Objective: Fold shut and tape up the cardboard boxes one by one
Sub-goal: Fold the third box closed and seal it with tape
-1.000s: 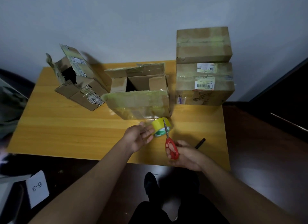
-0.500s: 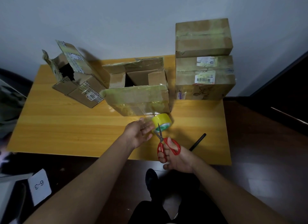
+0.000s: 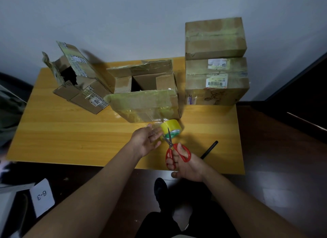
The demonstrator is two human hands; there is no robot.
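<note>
Head view: wooden table [image 3: 70, 131], grey wall [image 3: 123, 16]

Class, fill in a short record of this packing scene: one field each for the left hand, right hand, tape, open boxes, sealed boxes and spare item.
Left hand: touches tape strip pulled from roll
Right hand: holds red scissors, blades at the tape
Tape roll: yellow, on table
Open boxes: middle box; tilted box
Sealed boxes: two stacked
Spare item: black pen

Left hand [image 3: 147, 141] open; right [image 3: 187, 164] gripping
</note>
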